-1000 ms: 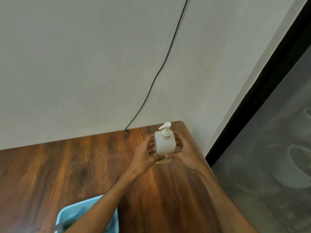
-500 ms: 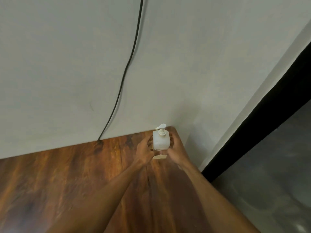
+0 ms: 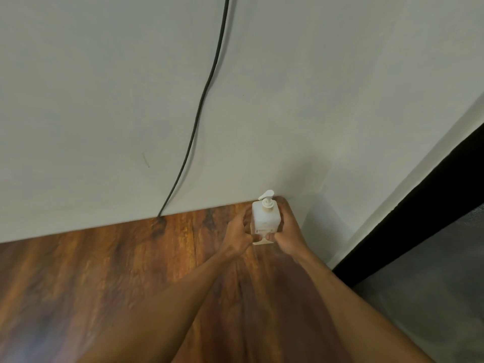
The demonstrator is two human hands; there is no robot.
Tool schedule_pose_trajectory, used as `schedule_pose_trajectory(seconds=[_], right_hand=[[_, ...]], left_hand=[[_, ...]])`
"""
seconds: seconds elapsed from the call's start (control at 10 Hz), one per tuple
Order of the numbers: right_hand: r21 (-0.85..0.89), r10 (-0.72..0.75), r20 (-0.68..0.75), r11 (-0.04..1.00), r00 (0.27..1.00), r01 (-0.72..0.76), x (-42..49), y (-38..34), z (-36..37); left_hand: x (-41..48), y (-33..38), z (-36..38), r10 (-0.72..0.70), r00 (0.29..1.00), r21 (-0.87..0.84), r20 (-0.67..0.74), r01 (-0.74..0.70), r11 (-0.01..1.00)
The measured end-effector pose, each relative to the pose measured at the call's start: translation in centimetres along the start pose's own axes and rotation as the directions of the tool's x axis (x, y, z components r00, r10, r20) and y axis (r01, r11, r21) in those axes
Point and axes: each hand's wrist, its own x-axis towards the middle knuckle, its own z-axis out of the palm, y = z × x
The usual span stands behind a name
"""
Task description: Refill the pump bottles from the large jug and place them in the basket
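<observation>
Bottle (image 3: 265, 216) upright, gripped by left hand (image 3: 237, 231) and right hand (image 3: 286, 233) at table (image 3: 131, 271) corner; careless release risks toppling off.

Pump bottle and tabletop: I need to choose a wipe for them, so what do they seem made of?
The pump bottle looks like matte white plastic: opaque, moulded pump head. The tabletop looks like wood or wood-look laminate: brown streaky grain, slight sheen.

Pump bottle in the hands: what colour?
The pump bottle is plain white, best seen in the head view.
</observation>
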Motion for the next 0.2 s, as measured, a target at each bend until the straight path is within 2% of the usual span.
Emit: schedule_pose_trajectory(seconds=[0.1,0.2], right_hand=[[0.061,0.053,0.019,0.997,0.998,-0.054,-1.5,-0.3,-0.2],[0.211,0.126,-0.036,0.971,0.991,-0.115,-3.6,-1.9,-0.3]], left_hand=[[-2.2,1.3,-1.7,0.025,1.000,0.065,-0.009,-0.025,0.998],[-4.3,2.3,-4.5,0.069,0.997,0.153,-0.024,-0.064,0.986]])
